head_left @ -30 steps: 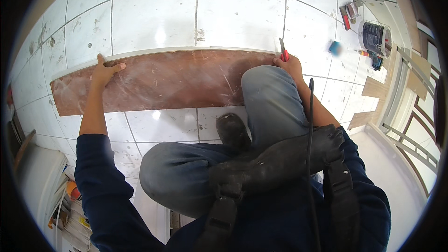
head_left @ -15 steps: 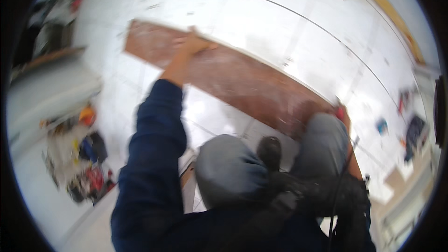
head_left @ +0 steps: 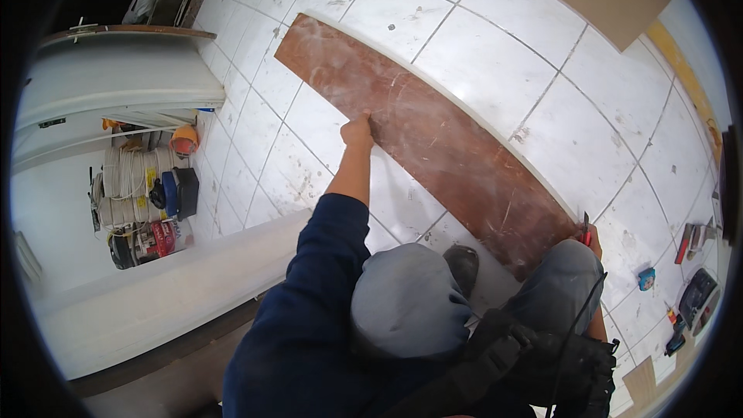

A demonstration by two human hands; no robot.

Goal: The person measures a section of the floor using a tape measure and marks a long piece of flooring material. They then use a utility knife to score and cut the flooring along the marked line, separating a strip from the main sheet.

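Long reddish-brown plank [head_left: 433, 135] lying flat on white tiled floor [head_left: 495, 54], long axis slanting from upper left down to lower right. Left hand [head_left: 357, 130] pressed on plank's near edge around midway, fingers curled over it. Right hand [head_left: 590, 238] at plank's lower-right end, mostly hidden behind knee [head_left: 561, 282], closed around a red-handled tool [head_left: 586, 229]; tool's kind hard to make out.

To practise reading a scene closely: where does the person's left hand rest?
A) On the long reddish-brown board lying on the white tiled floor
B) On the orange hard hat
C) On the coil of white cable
A: the left hand presses flat on the near edge of the long reddish-brown board, far from the shelf items.
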